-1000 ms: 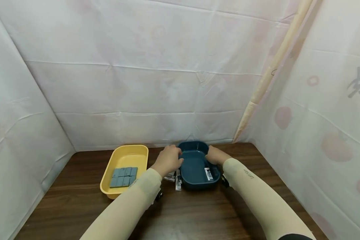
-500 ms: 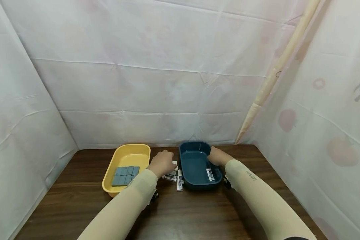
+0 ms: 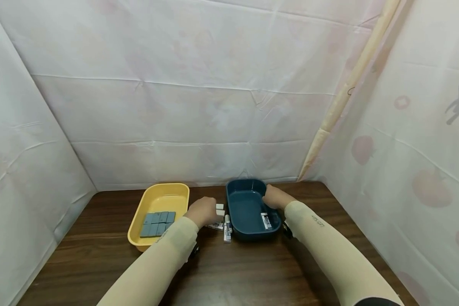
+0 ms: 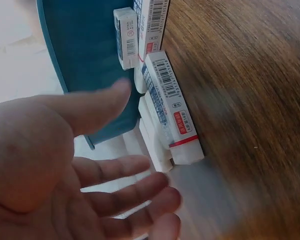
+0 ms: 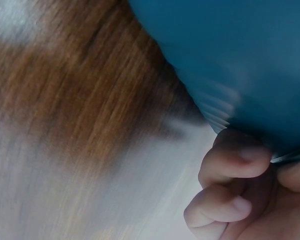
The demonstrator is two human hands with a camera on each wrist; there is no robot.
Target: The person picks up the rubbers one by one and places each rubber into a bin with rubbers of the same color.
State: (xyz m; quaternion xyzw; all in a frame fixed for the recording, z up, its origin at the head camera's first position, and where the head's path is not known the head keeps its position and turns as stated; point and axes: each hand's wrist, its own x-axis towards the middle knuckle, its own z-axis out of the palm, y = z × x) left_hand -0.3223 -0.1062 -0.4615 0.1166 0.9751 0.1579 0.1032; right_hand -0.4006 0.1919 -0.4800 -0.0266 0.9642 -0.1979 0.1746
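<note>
My left hand (image 3: 202,211) hovers beside several white erasers in printed sleeves (image 3: 215,225) lying between the two trays. In the left wrist view its fingers (image 4: 130,192) are spread and loosely bent, with nothing in them, close to an eraser with a barcode and red stripe (image 4: 172,107). The blue tray (image 3: 246,219) holds one eraser (image 3: 266,221) near its front right. At that tray's right rim is my right hand (image 3: 276,198); in the right wrist view its curled fingers (image 5: 235,160) and thumb pinch the rim.
A yellow tray (image 3: 133,231) stands to the left, with several grey-blue rectangular blocks (image 3: 157,224) laid in rows at its front. Both trays rest on a dark wooden table (image 3: 248,272). White cloth walls (image 3: 199,106) enclose the back and sides, with a wrapped pole (image 3: 332,110) in the right corner.
My left hand has moved left from the blue tray's left rim to the erasers on the table, uncovering more of them. My right hand stays at the blue tray's right rim.
</note>
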